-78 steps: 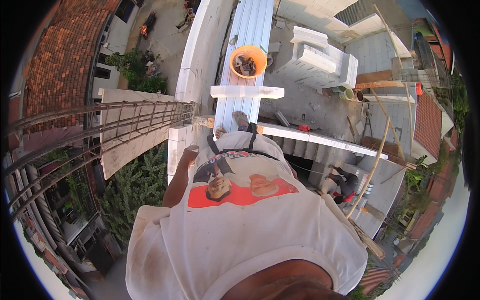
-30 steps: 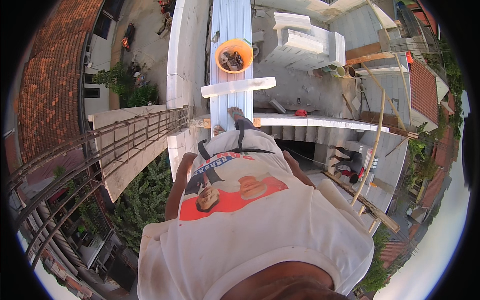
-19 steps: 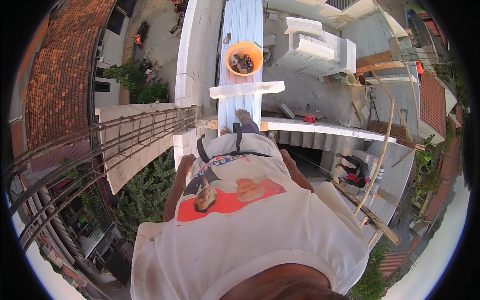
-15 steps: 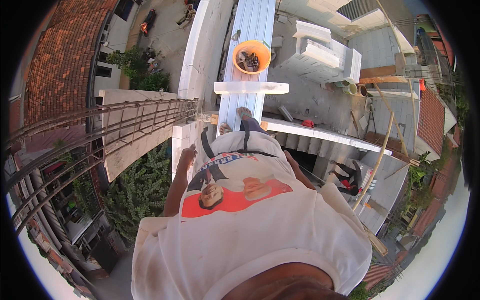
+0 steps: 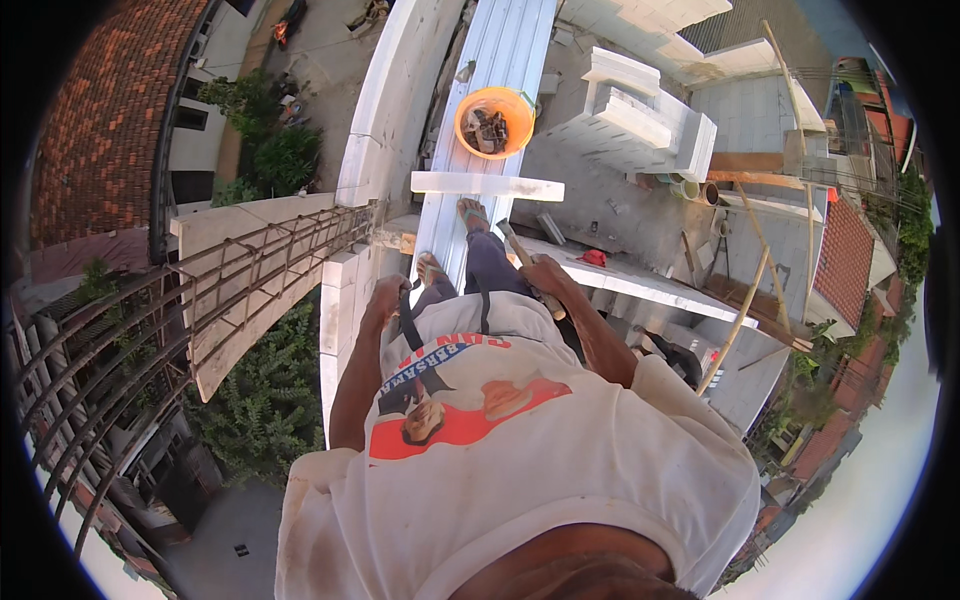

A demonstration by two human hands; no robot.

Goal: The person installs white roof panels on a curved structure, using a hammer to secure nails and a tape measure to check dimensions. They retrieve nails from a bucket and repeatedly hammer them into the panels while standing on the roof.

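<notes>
My right hand [image 5: 543, 275] is closed round the wooden handle of a hammer-like tool [image 5: 512, 238], its metal head pointing forward beside my right leg. At my left hip my left hand [image 5: 389, 293] is closed on a black strap [image 5: 408, 315] over my printed white shirt [image 5: 520, 460]. My sandalled feet [image 5: 472, 215] stand on a long ribbed pale metal plank [image 5: 498, 45]. A white block [image 5: 530, 188] lies across it, and beyond that stands an orange bucket [image 5: 518, 110] with dark items inside.
Rebar cages [image 5: 260, 240] project at left beside a white block wall [image 5: 375, 120]. Below at right are stacked blocks [image 5: 630, 120], a concrete floor [image 5: 560, 160], bamboo poles [image 5: 740, 320], drums [image 5: 690, 188] and a partly visible co-worker [image 5: 672, 355]. Trees [image 5: 260, 410] and tiled roofs [image 5: 105, 130] lie lower down.
My right hand has come forward and now shows holding the tool. My left hand has risen to the strap. More of my legs shows. The co-worker is now mostly hidden.
</notes>
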